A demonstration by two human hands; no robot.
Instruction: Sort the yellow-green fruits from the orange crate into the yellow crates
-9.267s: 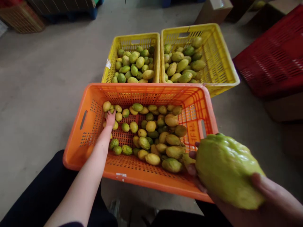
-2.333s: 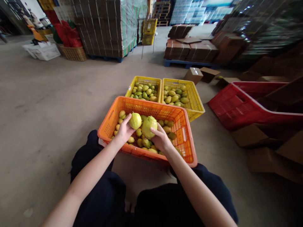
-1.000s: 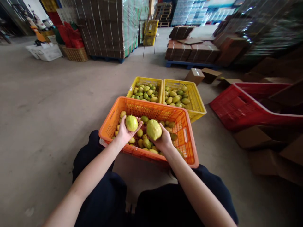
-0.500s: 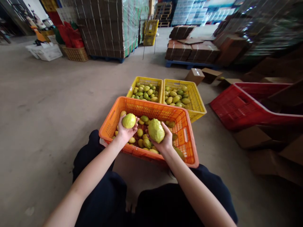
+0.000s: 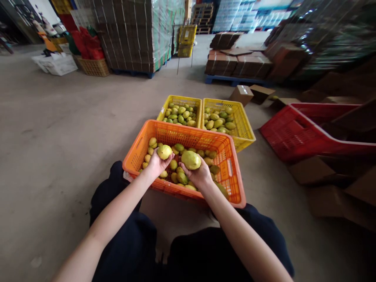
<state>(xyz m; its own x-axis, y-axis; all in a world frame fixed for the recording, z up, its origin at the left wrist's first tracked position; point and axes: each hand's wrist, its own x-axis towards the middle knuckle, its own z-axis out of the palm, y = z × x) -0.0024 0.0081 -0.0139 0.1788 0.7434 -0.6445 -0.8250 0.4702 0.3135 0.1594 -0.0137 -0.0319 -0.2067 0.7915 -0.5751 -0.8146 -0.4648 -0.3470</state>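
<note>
My left hand (image 5: pixel 156 165) is palm up, its fingers curled around a small yellow lemon (image 5: pixel 165 152). In my right hand (image 5: pixel 202 175) lies a larger, bumpy yellow-green lemon (image 5: pixel 190 159), its long side running roughly left to right. Both hands are over an orange plastic crate (image 5: pixel 188 131), a short gap between the two fruits. Inside the crate, more loose lemons (image 5: pixel 182 178) in yellow and green cover much of the bottom; my hands and forearms hide part of them.
Two yellow crates (image 5: pixel 242 123) of similar fruit stand just beyond the orange one. A red crate (image 5: pixel 289 135) is at the right, with cardboard boxes (image 5: pixel 313 172) around it. Farther back are a pallet of cardboard (image 5: pixel 237 64) and a wrapped stack (image 5: pixel 126 37).
The right hand's lemon has turned from upright to lying sideways and sits slightly higher. My left hand has shifted a little right with its lemon, narrowing the gap between them.
</note>
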